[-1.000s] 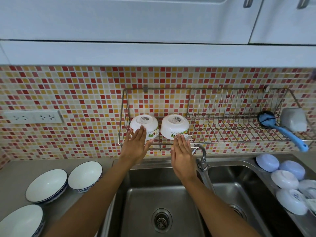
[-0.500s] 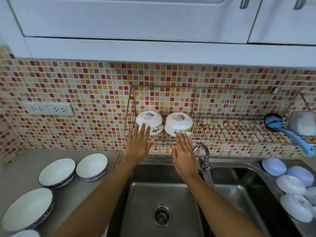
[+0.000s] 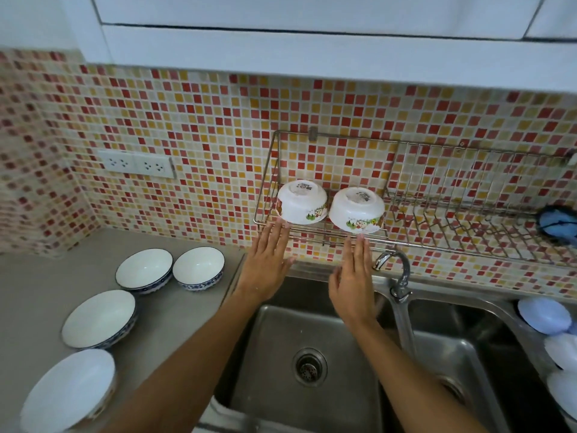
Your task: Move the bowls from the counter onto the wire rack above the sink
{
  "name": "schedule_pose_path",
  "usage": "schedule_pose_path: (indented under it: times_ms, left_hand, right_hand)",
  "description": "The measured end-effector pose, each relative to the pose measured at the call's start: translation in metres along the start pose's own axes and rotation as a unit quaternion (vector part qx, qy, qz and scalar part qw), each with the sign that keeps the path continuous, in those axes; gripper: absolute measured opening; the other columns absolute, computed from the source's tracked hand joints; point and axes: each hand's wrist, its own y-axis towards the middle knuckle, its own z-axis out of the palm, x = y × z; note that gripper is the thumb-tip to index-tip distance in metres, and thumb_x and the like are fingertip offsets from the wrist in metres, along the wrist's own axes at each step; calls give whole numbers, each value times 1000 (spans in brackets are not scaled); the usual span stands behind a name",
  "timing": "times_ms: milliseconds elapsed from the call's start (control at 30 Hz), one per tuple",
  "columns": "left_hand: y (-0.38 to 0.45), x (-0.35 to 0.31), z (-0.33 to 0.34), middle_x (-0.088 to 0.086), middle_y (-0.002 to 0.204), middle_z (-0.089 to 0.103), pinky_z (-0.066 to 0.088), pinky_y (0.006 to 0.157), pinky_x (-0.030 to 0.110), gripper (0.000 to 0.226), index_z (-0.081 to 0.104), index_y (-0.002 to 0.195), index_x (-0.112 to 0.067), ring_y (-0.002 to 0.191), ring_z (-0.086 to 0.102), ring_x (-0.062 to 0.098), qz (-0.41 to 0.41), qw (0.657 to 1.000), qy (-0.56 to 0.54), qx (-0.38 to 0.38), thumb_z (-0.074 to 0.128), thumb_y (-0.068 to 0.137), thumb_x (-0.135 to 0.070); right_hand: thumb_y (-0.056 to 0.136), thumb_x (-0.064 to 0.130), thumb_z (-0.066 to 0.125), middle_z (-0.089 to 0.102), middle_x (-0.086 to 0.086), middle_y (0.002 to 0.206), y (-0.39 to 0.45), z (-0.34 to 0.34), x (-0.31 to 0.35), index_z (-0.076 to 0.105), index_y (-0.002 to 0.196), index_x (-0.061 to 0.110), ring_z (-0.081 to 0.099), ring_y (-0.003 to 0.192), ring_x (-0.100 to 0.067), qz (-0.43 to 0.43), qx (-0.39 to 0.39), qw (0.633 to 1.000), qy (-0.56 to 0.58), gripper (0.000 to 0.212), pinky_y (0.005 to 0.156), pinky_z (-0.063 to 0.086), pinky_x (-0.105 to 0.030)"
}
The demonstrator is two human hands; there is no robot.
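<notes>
Now nearest: four bowls (image 3: pixel 100 318) upright on the counter (image 3: pixel 187 310), mouths up. Both hands spread flat, empty: left hand (image 3: pixel 265 270) and right hand (image 3: pixel 352 289) just below the rack (image 3: pixel 437 242). Two bowls (image 3: pixel 302 202) there, upside down, bases tilted toward camera. Next: grip a counter bowl's rim, flip, seat beside them.

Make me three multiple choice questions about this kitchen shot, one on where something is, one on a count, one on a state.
1. Where do the two cartoon-print bowls sit?
A. in the sink
B. on the wire rack
C. on the counter

2. How many blue-rimmed bowls are on the counter left of the sink?
A. two
B. four
C. six

3. How are the left hand and right hand?
A. open, holding nothing
B. gripping a bowl
C. fists

B: both lie upside down on its wires.
B: four show there.
A: fingers are spread flat below the rack.
</notes>
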Motion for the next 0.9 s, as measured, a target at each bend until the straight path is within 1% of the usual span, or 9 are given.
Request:
schedule_pose_path:
  times_ms: [100,200,300,367,467,567,667,767,900]
  left_hand:
    - [-38,18,16,4,156,-21,-11,117,43,70,-15,149,-20,143,-22,25,-36,999,-4,19,13,95,-55]
    - [-88,52,27,5,155,-22,-9,117,50,70,-17,147,-23,144,-19,27,-99,993,5,63,10,92,-57]
    - [-136,94,25,6,152,-27,-13,112,52,68,-20,144,-25,143,-21,29,-160,983,15,87,9,92,-59]
    - [-167,125,18,6,156,-22,-12,113,54,69,-14,147,-25,145,-18,29,-200,976,14,91,17,95,-57]
    - [-209,171,5,11,160,-5,2,116,57,67,7,151,-20,148,-4,32,-267,959,31,95,37,97,-45]
    - [-248,216,-8,17,159,13,17,114,57,62,24,148,-15,146,11,37,-344,935,21,85,50,94,-30]
    - [-280,249,-14,17,157,20,26,114,49,59,25,147,-13,144,19,36,-413,906,15,89,48,95,-29]
    - [-301,271,-10,14,156,23,36,108,46,57,24,147,-14,140,28,34,-471,877,-18,95,47,97,-28]
    - [-320,290,1,16,143,41,45,98,46,51,30,142,-11,124,48,35,-521,841,-102,109,48,96,-23]
  right_hand:
    - [91,40,53,0,-14,161,-31,24,12,3,154,16,5,148,-32,-18,68,997,12,83,117,21,-51]
    - [88,55,53,-4,-13,161,-67,55,38,-3,153,24,10,147,-35,-33,170,984,44,91,117,20,-51]
    - [87,61,51,-1,-13,161,-94,78,81,-4,151,32,11,147,-35,-78,258,961,59,89,116,23,-49]
    - [88,58,52,2,-10,162,-104,91,119,0,153,33,13,147,-33,-97,323,937,92,87,115,26,-47]
    - [87,51,59,27,-11,156,-115,108,181,18,152,29,32,140,-30,-79,389,903,164,80,112,34,-44]
    - [85,44,61,50,-10,133,-126,121,242,34,143,28,51,122,-31,-72,437,878,182,66,99,44,-40]
    - [85,48,58,54,-13,128,-138,133,291,37,137,24,53,118,-33,-37,488,851,188,61,95,46,-39]
    - [83,59,57,52,-16,136,-152,149,328,33,142,21,50,122,-35,12,528,827,191,74,97,44,-40]
    - [83,58,58,56,-16,131,-166,167,357,41,134,15,54,117,-37,35,540,824,171,68,93,47,-42]
